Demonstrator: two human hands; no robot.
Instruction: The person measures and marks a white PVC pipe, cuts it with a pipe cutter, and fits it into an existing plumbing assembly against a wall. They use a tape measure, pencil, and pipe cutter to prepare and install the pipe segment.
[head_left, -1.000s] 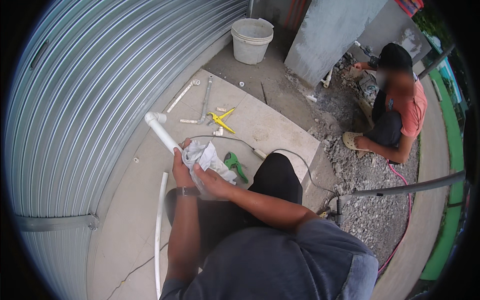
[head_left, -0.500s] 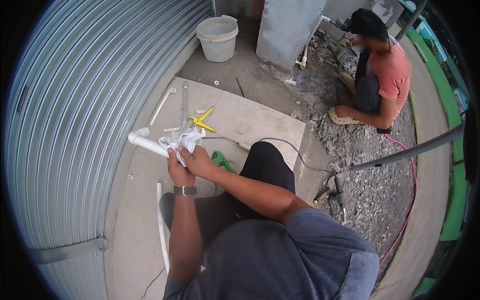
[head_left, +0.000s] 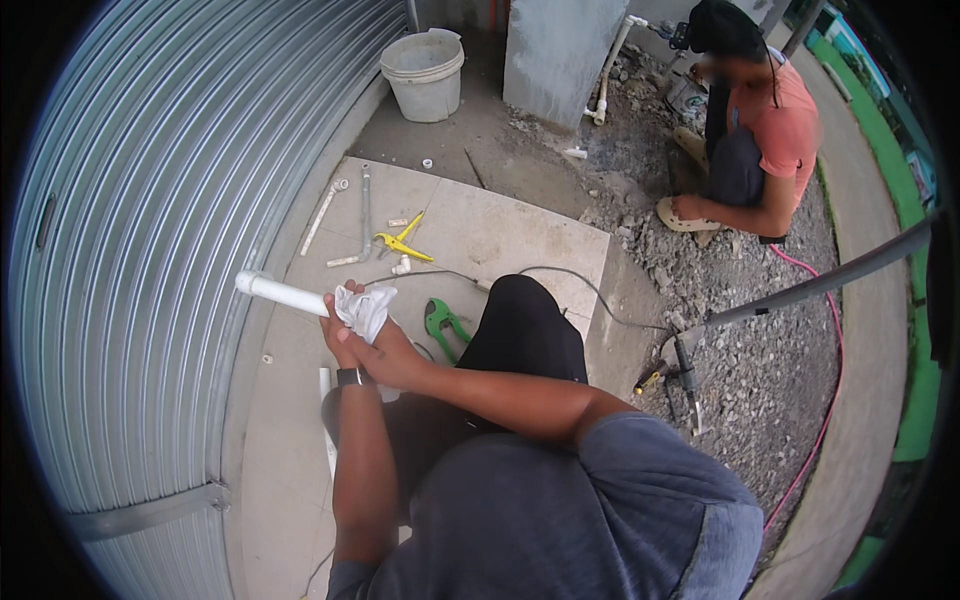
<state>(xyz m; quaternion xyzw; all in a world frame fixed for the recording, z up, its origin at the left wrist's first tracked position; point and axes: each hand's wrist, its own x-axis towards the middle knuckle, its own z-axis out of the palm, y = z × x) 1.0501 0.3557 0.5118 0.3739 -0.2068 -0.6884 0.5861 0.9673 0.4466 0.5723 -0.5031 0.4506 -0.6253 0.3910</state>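
1. Evidently, left hand curled closed around white pipe, which extended leftward from it.
2. Right hand, just beside, gripped bunched white cloth.
3. Firm left hold, even cloth pressure seemed best.

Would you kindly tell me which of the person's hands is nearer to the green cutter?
Right. The right hand is just left of the green cutter in the picture; the left hand is farther left, holding the white pipe.

Smooth plastic is shown by the white pipe — matt cloth, apparently, by the crumpled rag — and ribbed metal (glossy) by the shutter.
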